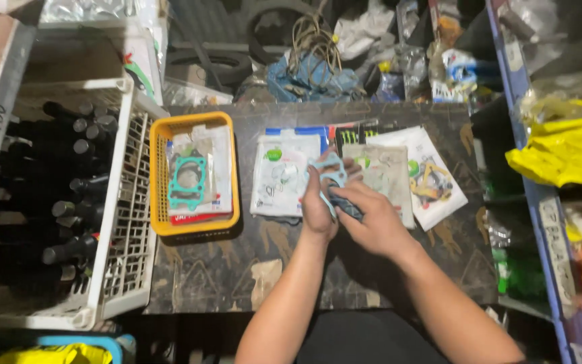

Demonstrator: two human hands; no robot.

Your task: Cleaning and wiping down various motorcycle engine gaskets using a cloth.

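- The left hand (318,205) is closed on a thin pale-blue gasket (329,168), held just above the dark table (237,269).
- The right hand (372,219) touches the left, fingers curled around a small dark piece (345,205) between the two hands.
- Under the hands lie flat clear packets: a white one with a green round label (281,175) on the left, a greyish one (386,172) behind the right hand, and a white one with a colourful picture (429,178) further right.
- Left of these, a yellow basket (159,182) holds a packet with a teal gasket (188,180).
- Beyond it, a white crate (126,222) holds dark bottles (69,202).
- At far right, a yellow bag (564,152) sits on a blue shelf (540,202).
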